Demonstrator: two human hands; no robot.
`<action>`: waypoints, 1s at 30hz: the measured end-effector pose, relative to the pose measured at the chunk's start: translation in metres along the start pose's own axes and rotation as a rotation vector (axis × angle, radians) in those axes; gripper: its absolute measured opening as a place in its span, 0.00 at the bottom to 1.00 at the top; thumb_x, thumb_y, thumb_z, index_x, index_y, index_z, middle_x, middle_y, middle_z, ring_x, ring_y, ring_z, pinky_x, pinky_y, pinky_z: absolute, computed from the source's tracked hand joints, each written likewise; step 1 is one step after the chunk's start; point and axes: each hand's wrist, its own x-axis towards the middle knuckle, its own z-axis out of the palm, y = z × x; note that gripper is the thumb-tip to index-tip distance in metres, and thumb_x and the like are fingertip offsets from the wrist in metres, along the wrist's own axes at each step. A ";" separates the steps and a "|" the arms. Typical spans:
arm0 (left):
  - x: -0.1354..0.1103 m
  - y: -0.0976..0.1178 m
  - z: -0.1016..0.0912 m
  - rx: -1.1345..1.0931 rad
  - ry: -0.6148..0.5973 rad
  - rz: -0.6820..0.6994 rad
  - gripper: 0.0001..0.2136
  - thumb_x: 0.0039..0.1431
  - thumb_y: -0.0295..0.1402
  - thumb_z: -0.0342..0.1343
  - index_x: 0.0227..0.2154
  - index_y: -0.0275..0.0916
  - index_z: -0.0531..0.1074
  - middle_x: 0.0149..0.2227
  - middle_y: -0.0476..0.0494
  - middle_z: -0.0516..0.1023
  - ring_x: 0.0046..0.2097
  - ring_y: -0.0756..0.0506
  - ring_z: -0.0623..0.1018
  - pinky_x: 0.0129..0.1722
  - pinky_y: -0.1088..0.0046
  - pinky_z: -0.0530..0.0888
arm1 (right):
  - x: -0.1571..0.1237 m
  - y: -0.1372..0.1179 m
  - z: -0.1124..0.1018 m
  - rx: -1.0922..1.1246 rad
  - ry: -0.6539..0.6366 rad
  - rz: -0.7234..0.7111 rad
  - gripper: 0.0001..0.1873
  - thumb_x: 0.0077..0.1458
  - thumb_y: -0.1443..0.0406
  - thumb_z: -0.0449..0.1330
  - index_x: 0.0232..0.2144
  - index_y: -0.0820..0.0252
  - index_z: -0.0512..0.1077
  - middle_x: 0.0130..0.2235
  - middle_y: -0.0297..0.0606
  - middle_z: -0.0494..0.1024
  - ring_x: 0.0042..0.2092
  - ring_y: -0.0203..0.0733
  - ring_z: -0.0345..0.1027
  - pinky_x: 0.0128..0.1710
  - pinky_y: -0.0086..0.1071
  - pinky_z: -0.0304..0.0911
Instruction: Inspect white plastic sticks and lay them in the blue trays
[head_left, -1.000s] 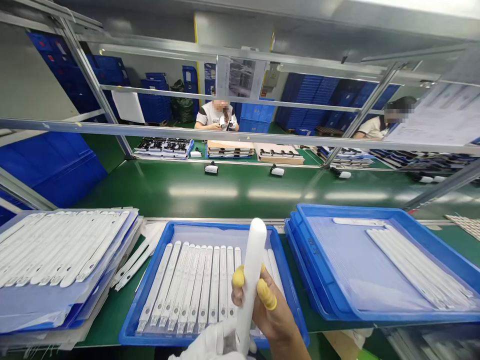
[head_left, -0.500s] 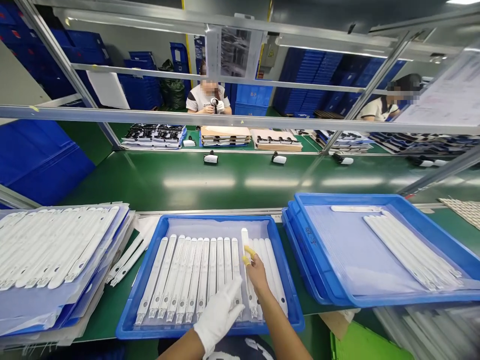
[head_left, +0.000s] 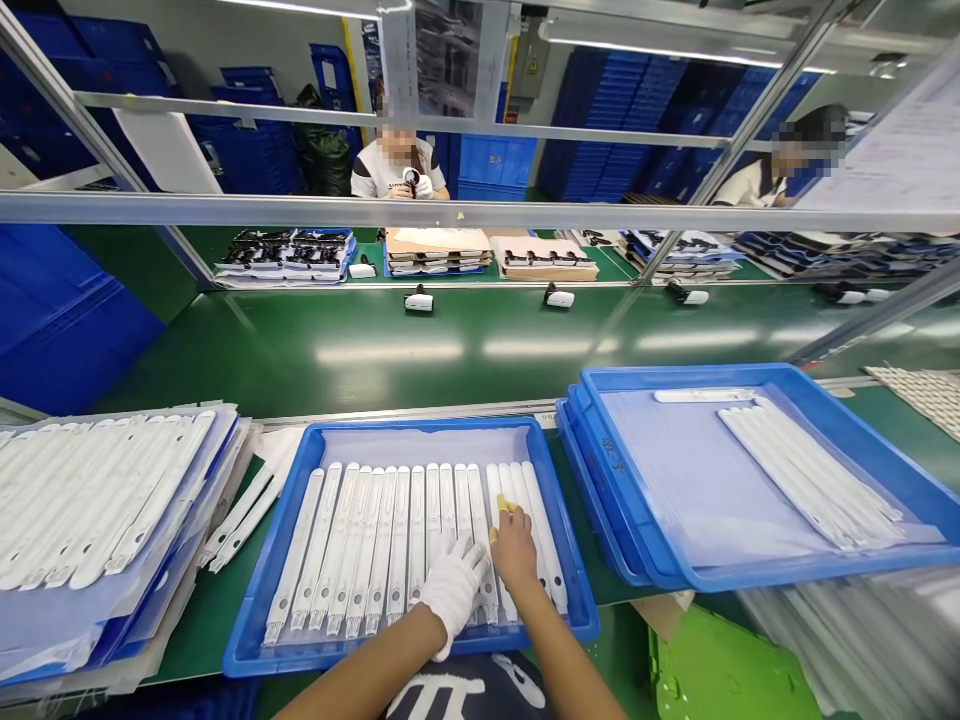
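The long white plastic strip [head_left: 496, 490] that stood upright in the person's hands a second ago now lies flat with the others, and both hands have come down over the blue plastic tray [head_left: 420, 428]. The right hand [head_left: 514, 550], bare with yellow finger cots [head_left: 501, 503], rests its loosely curled grip on the strips at the tray's right end; I can't tell whether it has hold of one. The white-gloved left hand [head_left: 454, 585] lies open on the row of strips [head_left: 397, 540] just beside it, holding nothing. Left of the tray sits a stack of clear sheets [head_left: 150, 600] bearing more strips; right of the tray, a second blue tray [head_left: 675, 372] holds others on the green surface [head_left: 375, 360].
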 end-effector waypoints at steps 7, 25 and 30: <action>-0.019 -0.001 -0.002 -0.142 0.116 -0.063 0.23 0.61 0.35 0.55 0.58 0.36 0.71 0.68 0.35 0.62 0.70 0.33 0.56 0.70 0.45 0.48 | 0.007 -0.008 0.002 -0.085 -0.020 0.006 0.18 0.61 0.69 0.61 0.54 0.64 0.69 0.57 0.49 0.70 0.56 0.52 0.66 0.54 0.47 0.65; -0.114 0.034 -0.056 -0.967 0.095 -0.100 0.28 0.63 0.51 0.51 0.58 0.37 0.69 0.44 0.37 0.80 0.44 0.38 0.79 0.52 0.56 0.73 | -0.061 -0.087 -0.112 0.829 -0.158 -0.281 0.25 0.54 0.67 0.56 0.56 0.53 0.68 0.49 0.41 0.75 0.50 0.47 0.70 0.49 0.41 0.68; -0.133 0.035 -0.061 -0.882 0.088 0.007 0.22 0.60 0.49 0.56 0.54 0.44 0.74 0.51 0.39 0.78 0.52 0.34 0.76 0.54 0.58 0.72 | -0.095 -0.096 -0.133 1.282 -0.606 -0.291 0.27 0.57 0.58 0.65 0.58 0.50 0.68 0.50 0.43 0.78 0.47 0.47 0.73 0.50 0.44 0.67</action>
